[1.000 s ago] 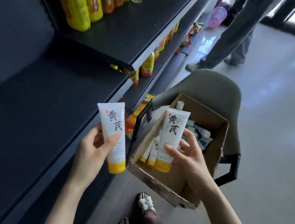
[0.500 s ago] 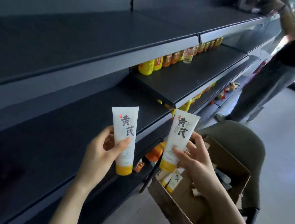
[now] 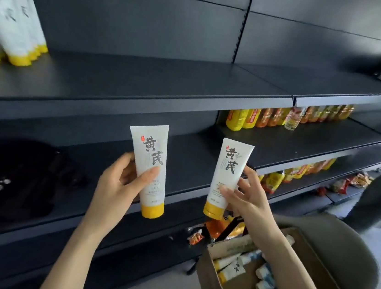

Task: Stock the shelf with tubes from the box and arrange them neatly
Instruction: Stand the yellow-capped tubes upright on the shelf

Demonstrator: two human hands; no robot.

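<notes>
Left hand (image 3: 117, 183) grips a white, yellow-capped tube (image 3: 150, 163), cap down, up-left of the cardboard box (image 3: 209, 286). Right hand (image 3: 247, 199) pinches a second tube (image 3: 228, 173) above the box. Loose tubes (image 3: 232, 270) lie inside the box. Stocked tubes (image 3: 19, 27) stand on the upper shelf (image 3: 168, 81), far up-left of the box.

Left tube (image 3: 151, 154) in our left hand (image 3: 115, 185), right tube (image 3: 229, 168) in our right hand (image 3: 247, 199), side by side before the shelf (image 3: 167, 86); stocked tubes (image 3: 14, 26) sit top L on it, box (image 3: 212, 288) below R
</notes>
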